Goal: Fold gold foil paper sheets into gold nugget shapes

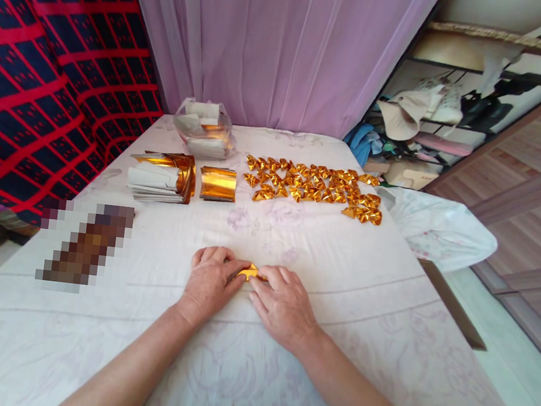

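Observation:
Between my two hands, low over the tablecloth, is a small folded piece of gold foil paper (249, 272). My left hand (209, 279) pinches its left end with thumb and forefinger. At the right end, the fingers of my right hand (287, 303) close on it, hiding part of the fold. Farther back lie several rows of folded gold foil pieces (319, 184). To their left sits a short stack of gold foil sheets (218, 184), beside a larger stack of foil sheets (158, 180) with pale undersides.
A clear plastic bag (204, 131) of more sheets stands at the table's back left. A pixelated dark patch (90, 244) covers something at left. A white plastic bag (438, 228) hangs off the right edge of the table (231, 374). Shelves with a cap (402, 117) stand beyond.

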The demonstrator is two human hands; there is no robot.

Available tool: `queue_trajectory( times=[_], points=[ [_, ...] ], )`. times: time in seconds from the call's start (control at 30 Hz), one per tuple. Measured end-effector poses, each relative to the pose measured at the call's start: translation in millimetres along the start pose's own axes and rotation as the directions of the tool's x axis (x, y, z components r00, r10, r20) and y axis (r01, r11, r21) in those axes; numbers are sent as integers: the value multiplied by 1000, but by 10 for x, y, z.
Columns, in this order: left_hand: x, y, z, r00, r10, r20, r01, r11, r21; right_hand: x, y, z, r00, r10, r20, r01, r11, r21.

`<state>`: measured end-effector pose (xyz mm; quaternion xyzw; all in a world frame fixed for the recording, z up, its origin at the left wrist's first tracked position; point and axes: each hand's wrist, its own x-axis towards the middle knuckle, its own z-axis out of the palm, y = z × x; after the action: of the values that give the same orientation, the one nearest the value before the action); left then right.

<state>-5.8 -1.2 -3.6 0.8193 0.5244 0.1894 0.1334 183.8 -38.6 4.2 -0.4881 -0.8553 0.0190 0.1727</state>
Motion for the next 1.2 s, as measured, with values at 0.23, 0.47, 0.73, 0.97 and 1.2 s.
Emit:
queue_trajectory(
  times=[0.23, 0.47, 0.73, 0.97, 1.2],
  points=[
    [6, -36, -36, 999, 1, 45, 1, 1000, -27, -101, 15, 89, 998, 40, -38, -40, 999, 13],
    [11, -100, -44, 997, 27, 75, -24, 999, -38, -212, 97, 57, 993, 69, -99, -71, 997, -7],
    [-10, -175, -65, 995, 46, 92, -39, 997, -70, -249, 99, 66, 989, 69, -134, -69, 998, 5],
    [-14, -203, -110, 990, 46, 133, -33, 995, -97, -254, 100, 68, 986, 65, -156, -64, 998, 12],
    [5, -195, -117, 991, -2, 135, 19, 992, -124, -260, 117, 85, 978, 50, -201, -49, 999, 11]
  ],
)
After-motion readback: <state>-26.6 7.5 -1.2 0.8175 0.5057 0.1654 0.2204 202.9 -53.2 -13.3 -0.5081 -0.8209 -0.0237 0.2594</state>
